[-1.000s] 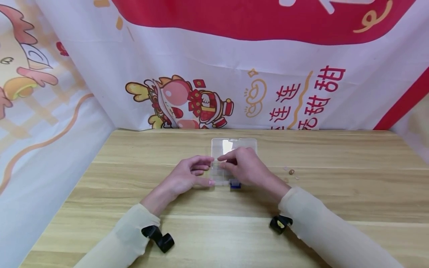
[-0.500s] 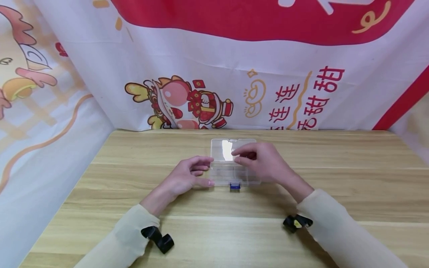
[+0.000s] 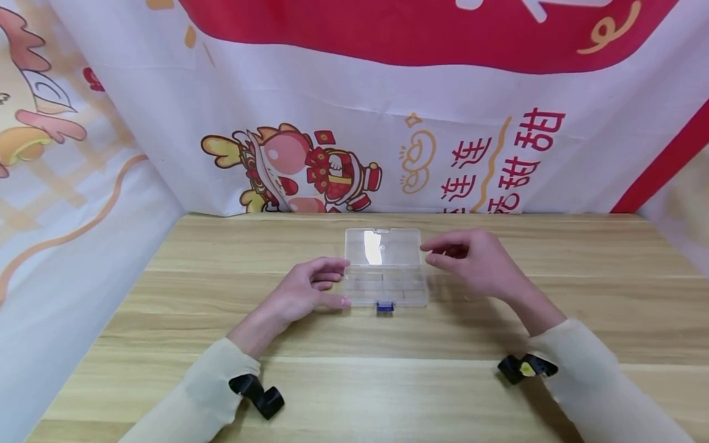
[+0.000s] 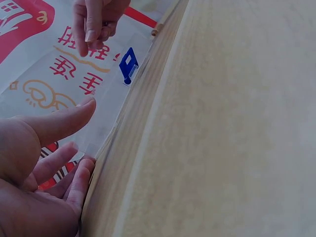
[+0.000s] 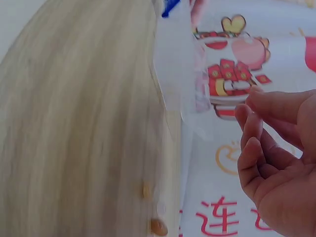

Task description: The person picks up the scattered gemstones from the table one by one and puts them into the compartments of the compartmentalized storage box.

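Observation:
A clear plastic compartment box (image 3: 362, 296) lies on the wooden table, its lid (image 3: 407, 249) tipped back and a blue latch (image 3: 384, 306) at the front. At the box's left side is my left hand (image 3: 304, 292), thumb at the front corner and fingertips by the hinge side. To the right of the box my right hand (image 3: 482, 261) hovers with fingers bent; thumb and forefinger tips stand apart in the head view, with nothing visible between them. Two small brownish, stone-like pieces (image 5: 159, 227) (image 5: 146, 190) lie on the table in the right wrist view; the right hand hides them from the head view.
The wooden table (image 3: 332, 394) runs back to a white and red printed cloth (image 3: 343, 80) hanging behind it. Another printed cloth (image 3: 66, 166) hangs at the left. Black camera mounts (image 3: 257, 394) sit on both wrists.
My right hand has moved right, from over the box's compartments to beyond its right edge, uncovering the box. The left hand stays at the box's left side.

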A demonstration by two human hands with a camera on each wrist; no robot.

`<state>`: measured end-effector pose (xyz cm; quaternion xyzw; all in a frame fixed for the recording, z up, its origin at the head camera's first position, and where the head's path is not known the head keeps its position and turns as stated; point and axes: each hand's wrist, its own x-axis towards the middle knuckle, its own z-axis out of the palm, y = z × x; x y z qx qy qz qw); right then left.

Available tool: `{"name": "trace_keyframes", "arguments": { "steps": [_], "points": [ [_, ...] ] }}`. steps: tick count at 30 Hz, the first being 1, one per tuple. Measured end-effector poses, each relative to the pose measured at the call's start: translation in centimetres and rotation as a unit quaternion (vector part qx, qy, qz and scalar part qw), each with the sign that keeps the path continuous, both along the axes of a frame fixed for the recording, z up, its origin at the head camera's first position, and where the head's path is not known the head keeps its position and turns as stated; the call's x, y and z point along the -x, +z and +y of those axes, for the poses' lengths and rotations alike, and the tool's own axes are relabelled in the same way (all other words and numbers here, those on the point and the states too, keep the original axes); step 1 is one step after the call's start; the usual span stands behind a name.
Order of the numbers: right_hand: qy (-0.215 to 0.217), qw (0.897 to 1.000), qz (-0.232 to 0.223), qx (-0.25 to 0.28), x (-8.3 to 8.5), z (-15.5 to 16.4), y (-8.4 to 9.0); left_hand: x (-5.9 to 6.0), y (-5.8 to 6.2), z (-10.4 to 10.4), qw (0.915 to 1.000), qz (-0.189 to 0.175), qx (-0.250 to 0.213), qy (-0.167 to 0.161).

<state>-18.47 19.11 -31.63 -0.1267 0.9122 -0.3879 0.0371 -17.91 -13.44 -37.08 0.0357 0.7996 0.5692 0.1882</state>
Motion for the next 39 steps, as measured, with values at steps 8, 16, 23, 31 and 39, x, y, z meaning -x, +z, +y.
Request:
{"name": "trace_keyframes", "arguments": {
  "steps": [8, 16, 23, 31, 39],
  "points": [
    [-0.006, 0.999, -0.019, 0.031, 0.2, 3.5, 0.0, 0.0, 0.1, 0.0, 1.0000, -0.004, -0.004, 0.000],
    [-0.004, 0.999, -0.028, 0.019, 1.0, 6.0, -0.8, -0.1, 0.1, -0.4, 1.0000, -0.002, 0.001, 0.001],
    [0.012, 0.997, -0.074, -0.006, 1.2, 8.1, -2.1, 0.0, 0.0, -0.1, 1.0000, -0.006, 0.004, -0.003],
    [0.021, 0.990, -0.140, -0.013, 1.6, 9.3, -3.0, 0.1, 0.2, 0.0, 1.0000, -0.008, 0.005, -0.003],
    [0.017, 0.987, -0.159, -0.026, 1.6, 9.4, -3.3, 0.1, 0.1, 0.0, 0.9999, -0.010, -0.002, -0.002]
  ]
}}
